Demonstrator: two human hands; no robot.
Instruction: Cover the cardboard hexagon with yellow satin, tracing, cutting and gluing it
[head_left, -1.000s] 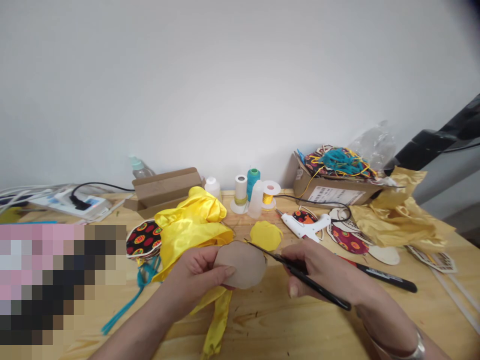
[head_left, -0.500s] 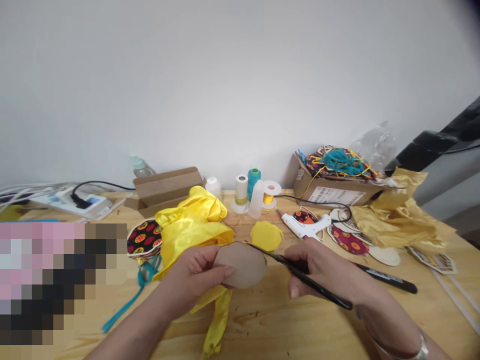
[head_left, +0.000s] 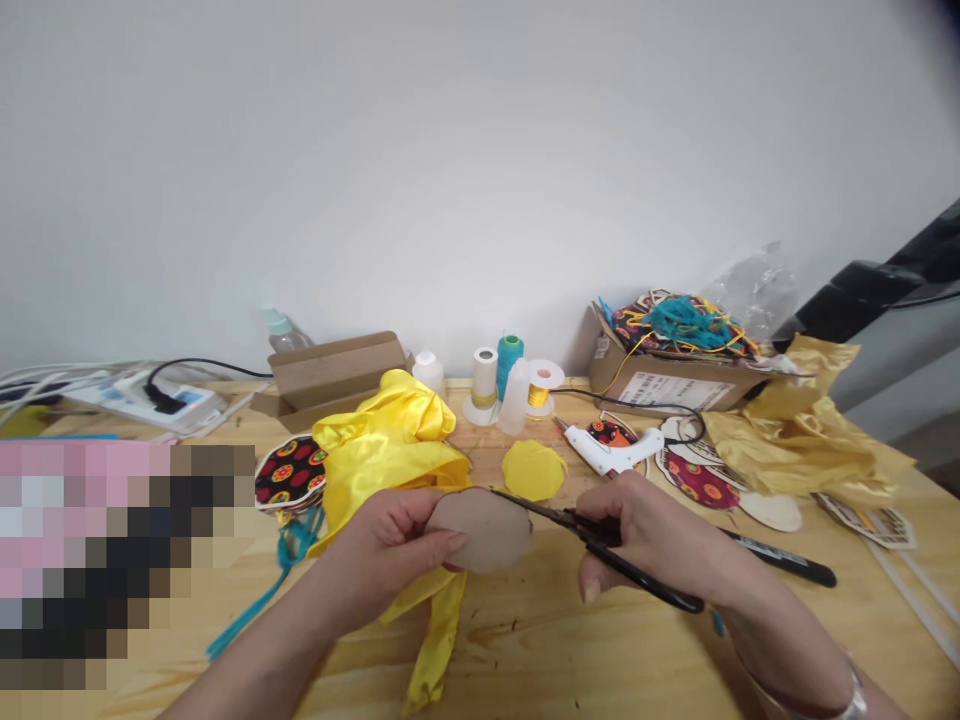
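My left hand (head_left: 409,535) pinches a pale grey, roundish flat piece (head_left: 487,532) by its left side, thumb on top. Black-handled scissors (head_left: 630,572) are in my right hand (head_left: 630,530); their blades point left and lie along the upper right edge of the grey piece. A dark rim shows along part of that edge. Just behind, a yellow round fabric piece (head_left: 534,470) lies on the table. Shiny yellow satin (head_left: 382,450) is heaped behind and beside my left hand, with a strip trailing below it.
A white glue gun (head_left: 611,450) and a black marker (head_left: 787,560) lie to the right. Thread spools (head_left: 510,360) and bottles stand by the wall. A cardboard box (head_left: 667,385) holds patterned pieces and cords. Gold fabric (head_left: 802,450) sits far right, a patterned piece (head_left: 291,475) left.
The grey piece and both hands stay in nearly the same place. The scissors have shifted only slightly at the piece's edge, and the view has moved a little.
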